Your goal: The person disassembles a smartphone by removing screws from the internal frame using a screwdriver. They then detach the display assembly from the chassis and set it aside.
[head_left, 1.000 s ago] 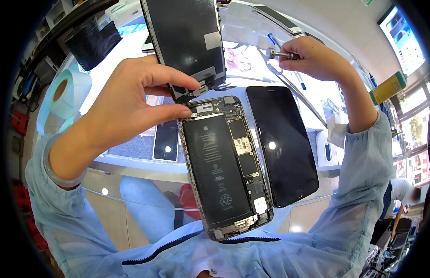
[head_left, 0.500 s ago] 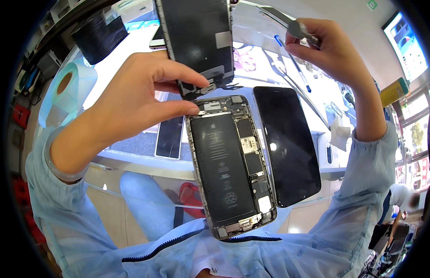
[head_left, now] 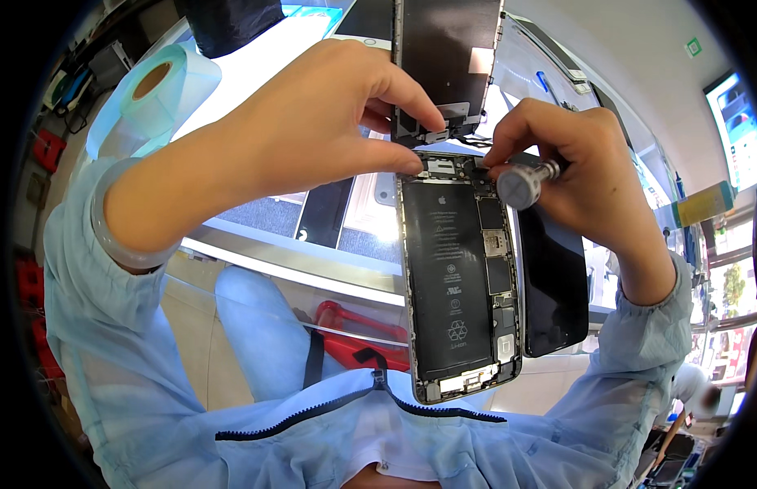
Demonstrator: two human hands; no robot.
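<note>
An opened phone body point(head_left: 448, 277) lies in front of me, black battery and boards exposed. Its detached screen panel point(head_left: 442, 50) stands raised above its top end, with dark flex cables between them. My left hand point(head_left: 329, 122) grips both, index finger on the panel's lower bracket, thumb on the body's top left corner. My right hand point(head_left: 594, 175) holds a small metal screwdriver point(head_left: 518, 186) at the body's top right; the tool's tip is hidden. A second phone, screen dark point(head_left: 553, 293), lies just right of the opened one, partly under my right hand.
A label roll point(head_left: 150, 81) and black bag point(head_left: 231, 20) sit on the left of the glass counter point(head_left: 280, 277). Other phones point(head_left: 321, 213) and a blue pen point(head_left: 543, 81) lie behind. A yellow tube point(head_left: 700, 204) is at right, a wall screen point(head_left: 735, 130) beyond, another person point(head_left: 690, 383) farther back.
My right hand has come down and left, bringing the screwdriver to the top of the phone body. My left hand, the body and the panel appear shifted right in the view, which has moved.
</note>
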